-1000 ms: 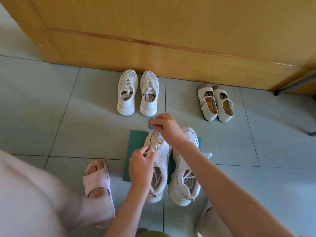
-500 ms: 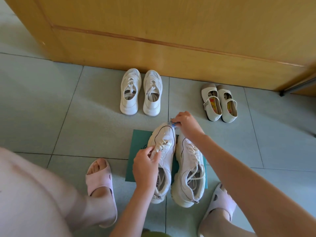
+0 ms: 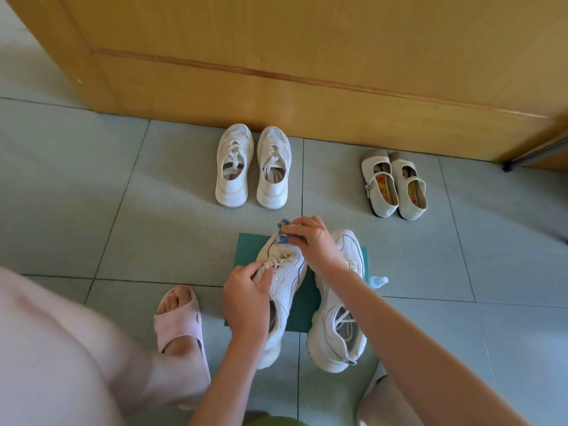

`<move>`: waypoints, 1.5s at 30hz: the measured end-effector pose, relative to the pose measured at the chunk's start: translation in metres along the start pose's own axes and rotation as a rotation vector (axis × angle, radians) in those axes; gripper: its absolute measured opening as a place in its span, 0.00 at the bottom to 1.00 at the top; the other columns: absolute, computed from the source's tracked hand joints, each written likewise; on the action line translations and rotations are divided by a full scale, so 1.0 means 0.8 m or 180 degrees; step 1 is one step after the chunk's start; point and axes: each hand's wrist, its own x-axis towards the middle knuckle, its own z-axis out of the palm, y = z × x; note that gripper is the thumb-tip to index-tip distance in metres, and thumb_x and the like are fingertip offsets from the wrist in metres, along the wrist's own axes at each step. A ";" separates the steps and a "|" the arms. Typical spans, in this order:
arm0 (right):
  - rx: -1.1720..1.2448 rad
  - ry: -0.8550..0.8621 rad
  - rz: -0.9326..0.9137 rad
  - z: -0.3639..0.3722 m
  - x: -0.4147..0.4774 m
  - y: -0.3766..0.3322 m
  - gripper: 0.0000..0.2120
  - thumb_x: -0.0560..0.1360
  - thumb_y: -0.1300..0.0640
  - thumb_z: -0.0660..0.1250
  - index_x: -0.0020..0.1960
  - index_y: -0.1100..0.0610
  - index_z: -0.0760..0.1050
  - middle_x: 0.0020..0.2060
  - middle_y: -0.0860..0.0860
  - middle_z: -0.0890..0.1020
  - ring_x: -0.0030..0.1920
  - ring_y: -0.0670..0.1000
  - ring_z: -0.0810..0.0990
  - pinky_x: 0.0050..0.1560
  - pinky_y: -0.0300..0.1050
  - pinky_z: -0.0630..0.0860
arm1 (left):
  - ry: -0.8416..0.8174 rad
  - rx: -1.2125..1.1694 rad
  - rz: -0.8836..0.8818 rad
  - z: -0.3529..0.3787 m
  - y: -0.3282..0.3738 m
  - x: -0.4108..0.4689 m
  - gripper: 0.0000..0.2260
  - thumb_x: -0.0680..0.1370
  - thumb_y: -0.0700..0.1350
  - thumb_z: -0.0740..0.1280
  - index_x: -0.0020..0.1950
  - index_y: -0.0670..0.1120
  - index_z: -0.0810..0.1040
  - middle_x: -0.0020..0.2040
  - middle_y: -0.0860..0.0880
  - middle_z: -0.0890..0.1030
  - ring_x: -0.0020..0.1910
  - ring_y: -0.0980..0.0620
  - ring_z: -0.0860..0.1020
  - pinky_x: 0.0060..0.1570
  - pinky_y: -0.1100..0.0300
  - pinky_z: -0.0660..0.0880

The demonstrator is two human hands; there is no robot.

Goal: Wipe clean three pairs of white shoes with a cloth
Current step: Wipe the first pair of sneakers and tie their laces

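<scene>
Two chunky white sneakers lie on a green mat (image 3: 246,245) in front of me. My left hand (image 3: 246,295) grips the left sneaker (image 3: 287,273) at its laces and tongue. My right hand (image 3: 313,241) holds a small blue cloth (image 3: 282,232) against that sneaker's toe. The right sneaker (image 3: 338,327) lies beside it, partly under my right forearm. A second pair of white lace-up sneakers (image 3: 252,167) stands farther back near the wooden door. A third pair, small white strap shoes (image 3: 395,182), stands at the back right.
A wooden door (image 3: 307,56) closes off the back. My foot in a pink slipper (image 3: 179,327) rests left of the mat; my other foot shows at the lower right. A small clear bottle (image 3: 379,281) lies right of the mat. A dark metal leg (image 3: 534,155) stands far right.
My right hand with the cloth has shifted left across the left sneaker's toe. My left hand keeps its hold on the laces.
</scene>
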 end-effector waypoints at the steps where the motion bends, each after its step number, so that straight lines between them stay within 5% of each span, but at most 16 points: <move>1: -0.0043 0.0086 0.0114 0.002 -0.002 0.002 0.11 0.74 0.65 0.66 0.55 0.61 0.81 0.51 0.57 0.80 0.51 0.58 0.72 0.53 0.43 0.69 | -0.0004 -0.0001 0.0004 0.001 0.001 -0.002 0.11 0.75 0.48 0.69 0.53 0.46 0.82 0.44 0.48 0.81 0.41 0.52 0.76 0.39 0.58 0.71; 9: 0.0342 0.0909 0.1127 -0.005 0.010 0.000 0.12 0.76 0.61 0.64 0.59 0.60 0.79 0.51 0.55 0.79 0.54 0.54 0.72 0.50 0.38 0.64 | -0.0017 -0.0119 -0.0080 0.002 -0.004 -0.010 0.12 0.75 0.50 0.68 0.56 0.48 0.81 0.46 0.51 0.80 0.43 0.55 0.77 0.40 0.63 0.71; 14: 0.0514 0.0449 0.1050 0.010 -0.004 -0.006 0.13 0.77 0.60 0.65 0.60 0.58 0.78 0.52 0.53 0.79 0.55 0.54 0.73 0.57 0.43 0.70 | -0.0057 -0.0196 -0.0107 0.005 -0.004 -0.009 0.13 0.75 0.51 0.69 0.56 0.47 0.81 0.48 0.51 0.80 0.44 0.56 0.75 0.41 0.63 0.69; 26: 0.0331 0.0805 0.1572 0.033 -0.055 -0.035 0.13 0.78 0.62 0.61 0.60 0.58 0.78 0.50 0.54 0.78 0.53 0.55 0.75 0.56 0.47 0.73 | -0.0092 -0.0330 -0.0082 0.007 -0.008 -0.007 0.12 0.75 0.50 0.69 0.56 0.47 0.81 0.48 0.50 0.80 0.46 0.54 0.77 0.43 0.63 0.68; 29: 0.0150 0.0518 0.1723 0.025 -0.064 -0.037 0.13 0.79 0.60 0.59 0.61 0.57 0.78 0.49 0.53 0.80 0.49 0.53 0.77 0.52 0.46 0.75 | -0.0122 -0.0379 -0.0086 0.006 -0.009 -0.007 0.13 0.75 0.50 0.69 0.56 0.46 0.80 0.49 0.50 0.80 0.46 0.54 0.77 0.44 0.60 0.72; 33: 0.0427 -0.0078 0.1867 -0.011 -0.065 -0.043 0.10 0.78 0.58 0.62 0.54 0.59 0.80 0.36 0.51 0.79 0.33 0.51 0.77 0.34 0.40 0.74 | -0.0172 -0.0487 -0.0120 0.001 -0.013 -0.005 0.12 0.74 0.51 0.69 0.55 0.47 0.81 0.47 0.52 0.81 0.47 0.54 0.79 0.47 0.55 0.77; 37: 0.0913 0.0581 0.1781 -0.046 -0.028 -0.045 0.12 0.79 0.59 0.61 0.58 0.57 0.79 0.35 0.49 0.78 0.32 0.49 0.74 0.26 0.27 0.66 | -0.0219 -0.0503 -0.0149 -0.009 -0.013 -0.001 0.13 0.76 0.50 0.66 0.60 0.50 0.79 0.51 0.55 0.82 0.51 0.56 0.78 0.51 0.57 0.76; 40: 0.0858 0.0673 0.1528 -0.034 0.002 -0.044 0.13 0.78 0.59 0.62 0.61 0.58 0.78 0.42 0.50 0.80 0.34 0.42 0.72 0.31 0.24 0.67 | -0.0286 -0.0448 -0.0151 -0.013 -0.012 0.002 0.13 0.77 0.49 0.65 0.60 0.48 0.79 0.51 0.54 0.82 0.50 0.55 0.78 0.46 0.65 0.73; 45: 0.0557 0.0559 0.1339 0.013 -0.002 -0.044 0.14 0.79 0.59 0.61 0.62 0.59 0.76 0.53 0.57 0.79 0.54 0.56 0.73 0.55 0.41 0.67 | -0.0273 -0.0548 -0.0197 -0.018 -0.017 0.009 0.10 0.77 0.47 0.66 0.56 0.46 0.81 0.48 0.51 0.83 0.46 0.54 0.79 0.40 0.68 0.69</move>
